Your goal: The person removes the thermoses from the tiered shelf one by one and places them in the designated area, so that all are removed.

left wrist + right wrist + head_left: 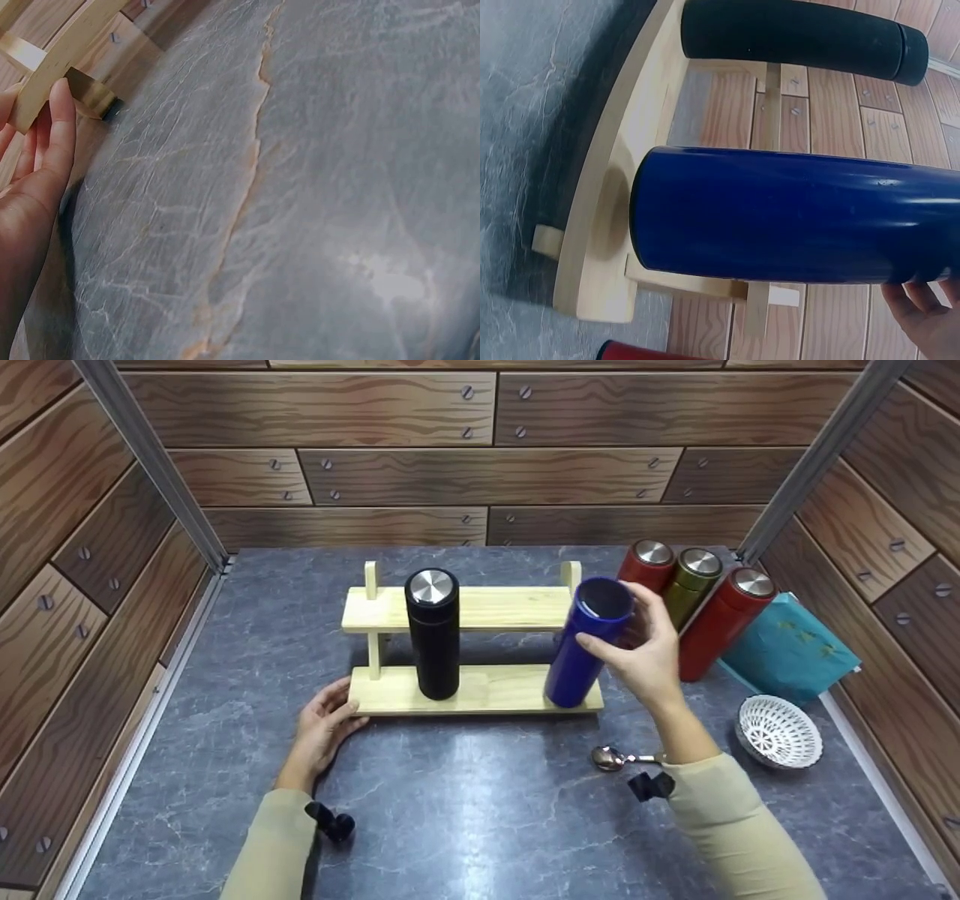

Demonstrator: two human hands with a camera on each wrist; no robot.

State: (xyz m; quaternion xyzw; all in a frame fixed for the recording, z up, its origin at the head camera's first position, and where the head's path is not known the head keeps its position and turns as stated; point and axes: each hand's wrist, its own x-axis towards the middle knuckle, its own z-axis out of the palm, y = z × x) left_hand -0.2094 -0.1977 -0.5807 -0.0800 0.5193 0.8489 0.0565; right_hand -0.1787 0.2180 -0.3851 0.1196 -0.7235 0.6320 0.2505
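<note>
A small two-tier wooden shelf (480, 690) stands on the table. The left hand (324, 725) holds the left end of its lower board, thumb against the board's edge; the left wrist view shows the fingers (60, 127) on the wood. Near the top, the right hand (646, 654) grips a blue thermos (576, 664), thumb in front. The thermos tilts slightly over the lower board's right end, and its base (649, 210) is at the board; whether it touches is hard to tell. A black thermos (437, 645) with a silver-topped lid stands upright on the lower board, left of centre.
Right of the shelf are two red thermoses (724, 622) (649, 561) and an olive-green one (694, 585). Beside them lie a teal packet (795, 649) and a white openwork bowl (780, 731). A metal spoon (609, 758) lies near the right wrist. Wood-patterned walls enclose the table.
</note>
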